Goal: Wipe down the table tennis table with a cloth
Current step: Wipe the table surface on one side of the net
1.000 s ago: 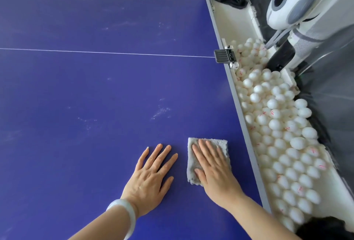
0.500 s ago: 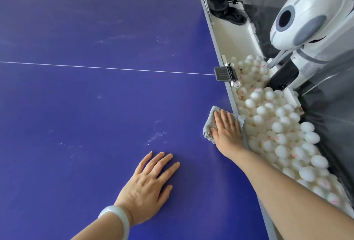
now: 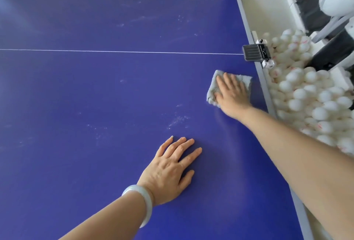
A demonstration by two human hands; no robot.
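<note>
- Cloth: the folded grey terry cloth [image 3: 212, 92] lies flat on the dark blue table tennis table [image 3: 95, 96]. It is just on my side of the thin white centre line [image 3: 115, 51] and near the table's grey right edge [image 3: 266, 90], with a strip of blue showing between cloth and edge.
- Right hand: my right hand [image 3: 232, 95] presses down on the cloth, palm flat, fingers straight and close together (not curled round it).
- Change: a second ago the cloth sat close to me, just beside my other hand. Half a second ago it had been pushed out to the grey edge. Now it lies further up, near the black net clamp [image 3: 254, 52], and slightly inward.
- Meaning: I judge the band along the right edge to have had one pass, with the stroke now turning toward the middle.
- Left hand: my left hand [image 3: 170, 170] rests flat on the table with fingers spread, holding nothing. It has stayed in place as a brace, and a pale bangle [image 3: 144, 201] sits on its wrist.
- Remaining work: whitish dusty smudges [image 3: 178, 120] lie between my two hands, and fainter ones lie beyond the line, so most of the surface appears unwiped.
- Surroundings: a trough of white balls [image 3: 306, 96] runs beside the edge.
</note>
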